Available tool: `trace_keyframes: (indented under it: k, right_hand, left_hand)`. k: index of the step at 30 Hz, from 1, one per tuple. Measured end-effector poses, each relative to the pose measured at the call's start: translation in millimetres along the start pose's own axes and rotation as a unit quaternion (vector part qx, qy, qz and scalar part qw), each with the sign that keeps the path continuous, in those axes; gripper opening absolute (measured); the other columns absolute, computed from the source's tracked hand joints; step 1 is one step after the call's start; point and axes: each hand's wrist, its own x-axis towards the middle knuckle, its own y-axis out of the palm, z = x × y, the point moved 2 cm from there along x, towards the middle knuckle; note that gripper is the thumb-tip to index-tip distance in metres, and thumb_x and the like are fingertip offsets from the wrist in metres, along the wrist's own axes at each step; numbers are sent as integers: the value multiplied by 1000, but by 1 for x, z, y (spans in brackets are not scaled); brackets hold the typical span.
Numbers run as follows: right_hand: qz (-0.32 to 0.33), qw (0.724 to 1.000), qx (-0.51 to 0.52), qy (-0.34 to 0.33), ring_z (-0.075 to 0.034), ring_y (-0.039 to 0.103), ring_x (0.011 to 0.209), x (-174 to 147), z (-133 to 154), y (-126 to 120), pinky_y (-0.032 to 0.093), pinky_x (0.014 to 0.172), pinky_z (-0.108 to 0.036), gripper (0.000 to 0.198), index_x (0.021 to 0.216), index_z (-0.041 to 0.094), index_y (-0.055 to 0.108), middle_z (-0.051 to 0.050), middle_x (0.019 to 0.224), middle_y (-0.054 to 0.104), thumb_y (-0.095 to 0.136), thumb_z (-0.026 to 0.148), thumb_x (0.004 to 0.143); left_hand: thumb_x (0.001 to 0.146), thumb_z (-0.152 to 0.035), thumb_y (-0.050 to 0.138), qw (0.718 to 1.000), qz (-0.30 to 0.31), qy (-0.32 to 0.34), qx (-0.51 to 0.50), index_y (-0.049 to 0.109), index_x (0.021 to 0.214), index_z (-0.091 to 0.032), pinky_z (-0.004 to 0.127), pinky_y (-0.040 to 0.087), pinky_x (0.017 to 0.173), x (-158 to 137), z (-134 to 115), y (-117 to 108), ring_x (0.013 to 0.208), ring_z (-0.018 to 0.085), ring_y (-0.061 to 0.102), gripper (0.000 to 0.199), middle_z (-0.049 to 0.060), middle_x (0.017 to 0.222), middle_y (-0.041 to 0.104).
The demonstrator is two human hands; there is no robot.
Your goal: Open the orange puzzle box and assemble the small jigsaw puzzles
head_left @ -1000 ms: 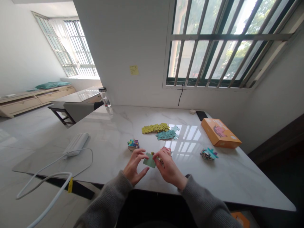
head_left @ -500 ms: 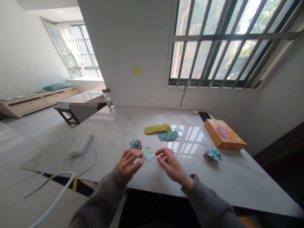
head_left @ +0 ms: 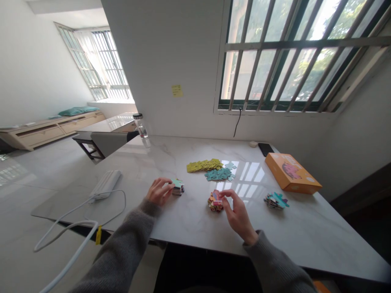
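A white, grey-veined table spreads across the lower half of the frame. At its right lies an orange box, its lid printed with a pink figure and pale lettering too blurred to read.

At lower centre-right, the right hand has thumb and forefinger curved toward each other, tips at the edge of a pink piece; whether they pinch it I cannot tell. Left of centre, the left hand is bent, its fingertips at a pale mint piece; a firm grip cannot be made out.

Near the middle of the frame, yellow-green puzzle pieces overlap in a slanting row, plain side up. Just below it lies a loose heap of plain teal pieces, knobs showing along its edge.

At lower right, a ragged stack is topped with turquoise and purple. The pink-topped stack at lower centre shows red, cream and brown edges. The neat left stack has layered dark and light edges, with the mint piece on top.

A yellow note on the wall, upper centre, carries several illegible handwritten lines.
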Motion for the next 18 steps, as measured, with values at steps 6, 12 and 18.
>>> trace_keyframes:
  k: [6, 12, 18]
  right_hand:
    - [-37, 999, 2, 7, -21, 61, 93, 1, -9, -10, 48, 89, -39, 15, 107, 22, 58, -4, 94, 66, 49, 29, 96]
    - [-43, 999, -3, 18, -20, 61, 90, 2, -16, -18, 48, 86, -37, 16, 109, 23, 57, -4, 93, 66, 50, 28, 96]
    - [-50, 998, 20, 37, -20, 62, 88, 4, -24, -21, 49, 83, -37, 18, 109, 22, 57, -4, 91, 64, 50, 31, 96]
  left_hand:
    - [86, -16, 54, 1000, 0, -6, -14, 65, 89, -22, 37, 50, 84, -4, -3, 4, 92, 22, 60, 13, 7, 97, 67]
    - [87, -24, 58, 998, -10, -48, -29, 61, 101, -21, 42, 48, 91, 1, -3, 3, 101, 25, 58, 14, 8, 107, 64]
    - [87, -46, 61, 995, 21, -85, -56, 49, 131, -20, 47, 42, 104, 13, -5, 16, 117, 30, 50, 52, 12, 127, 55]
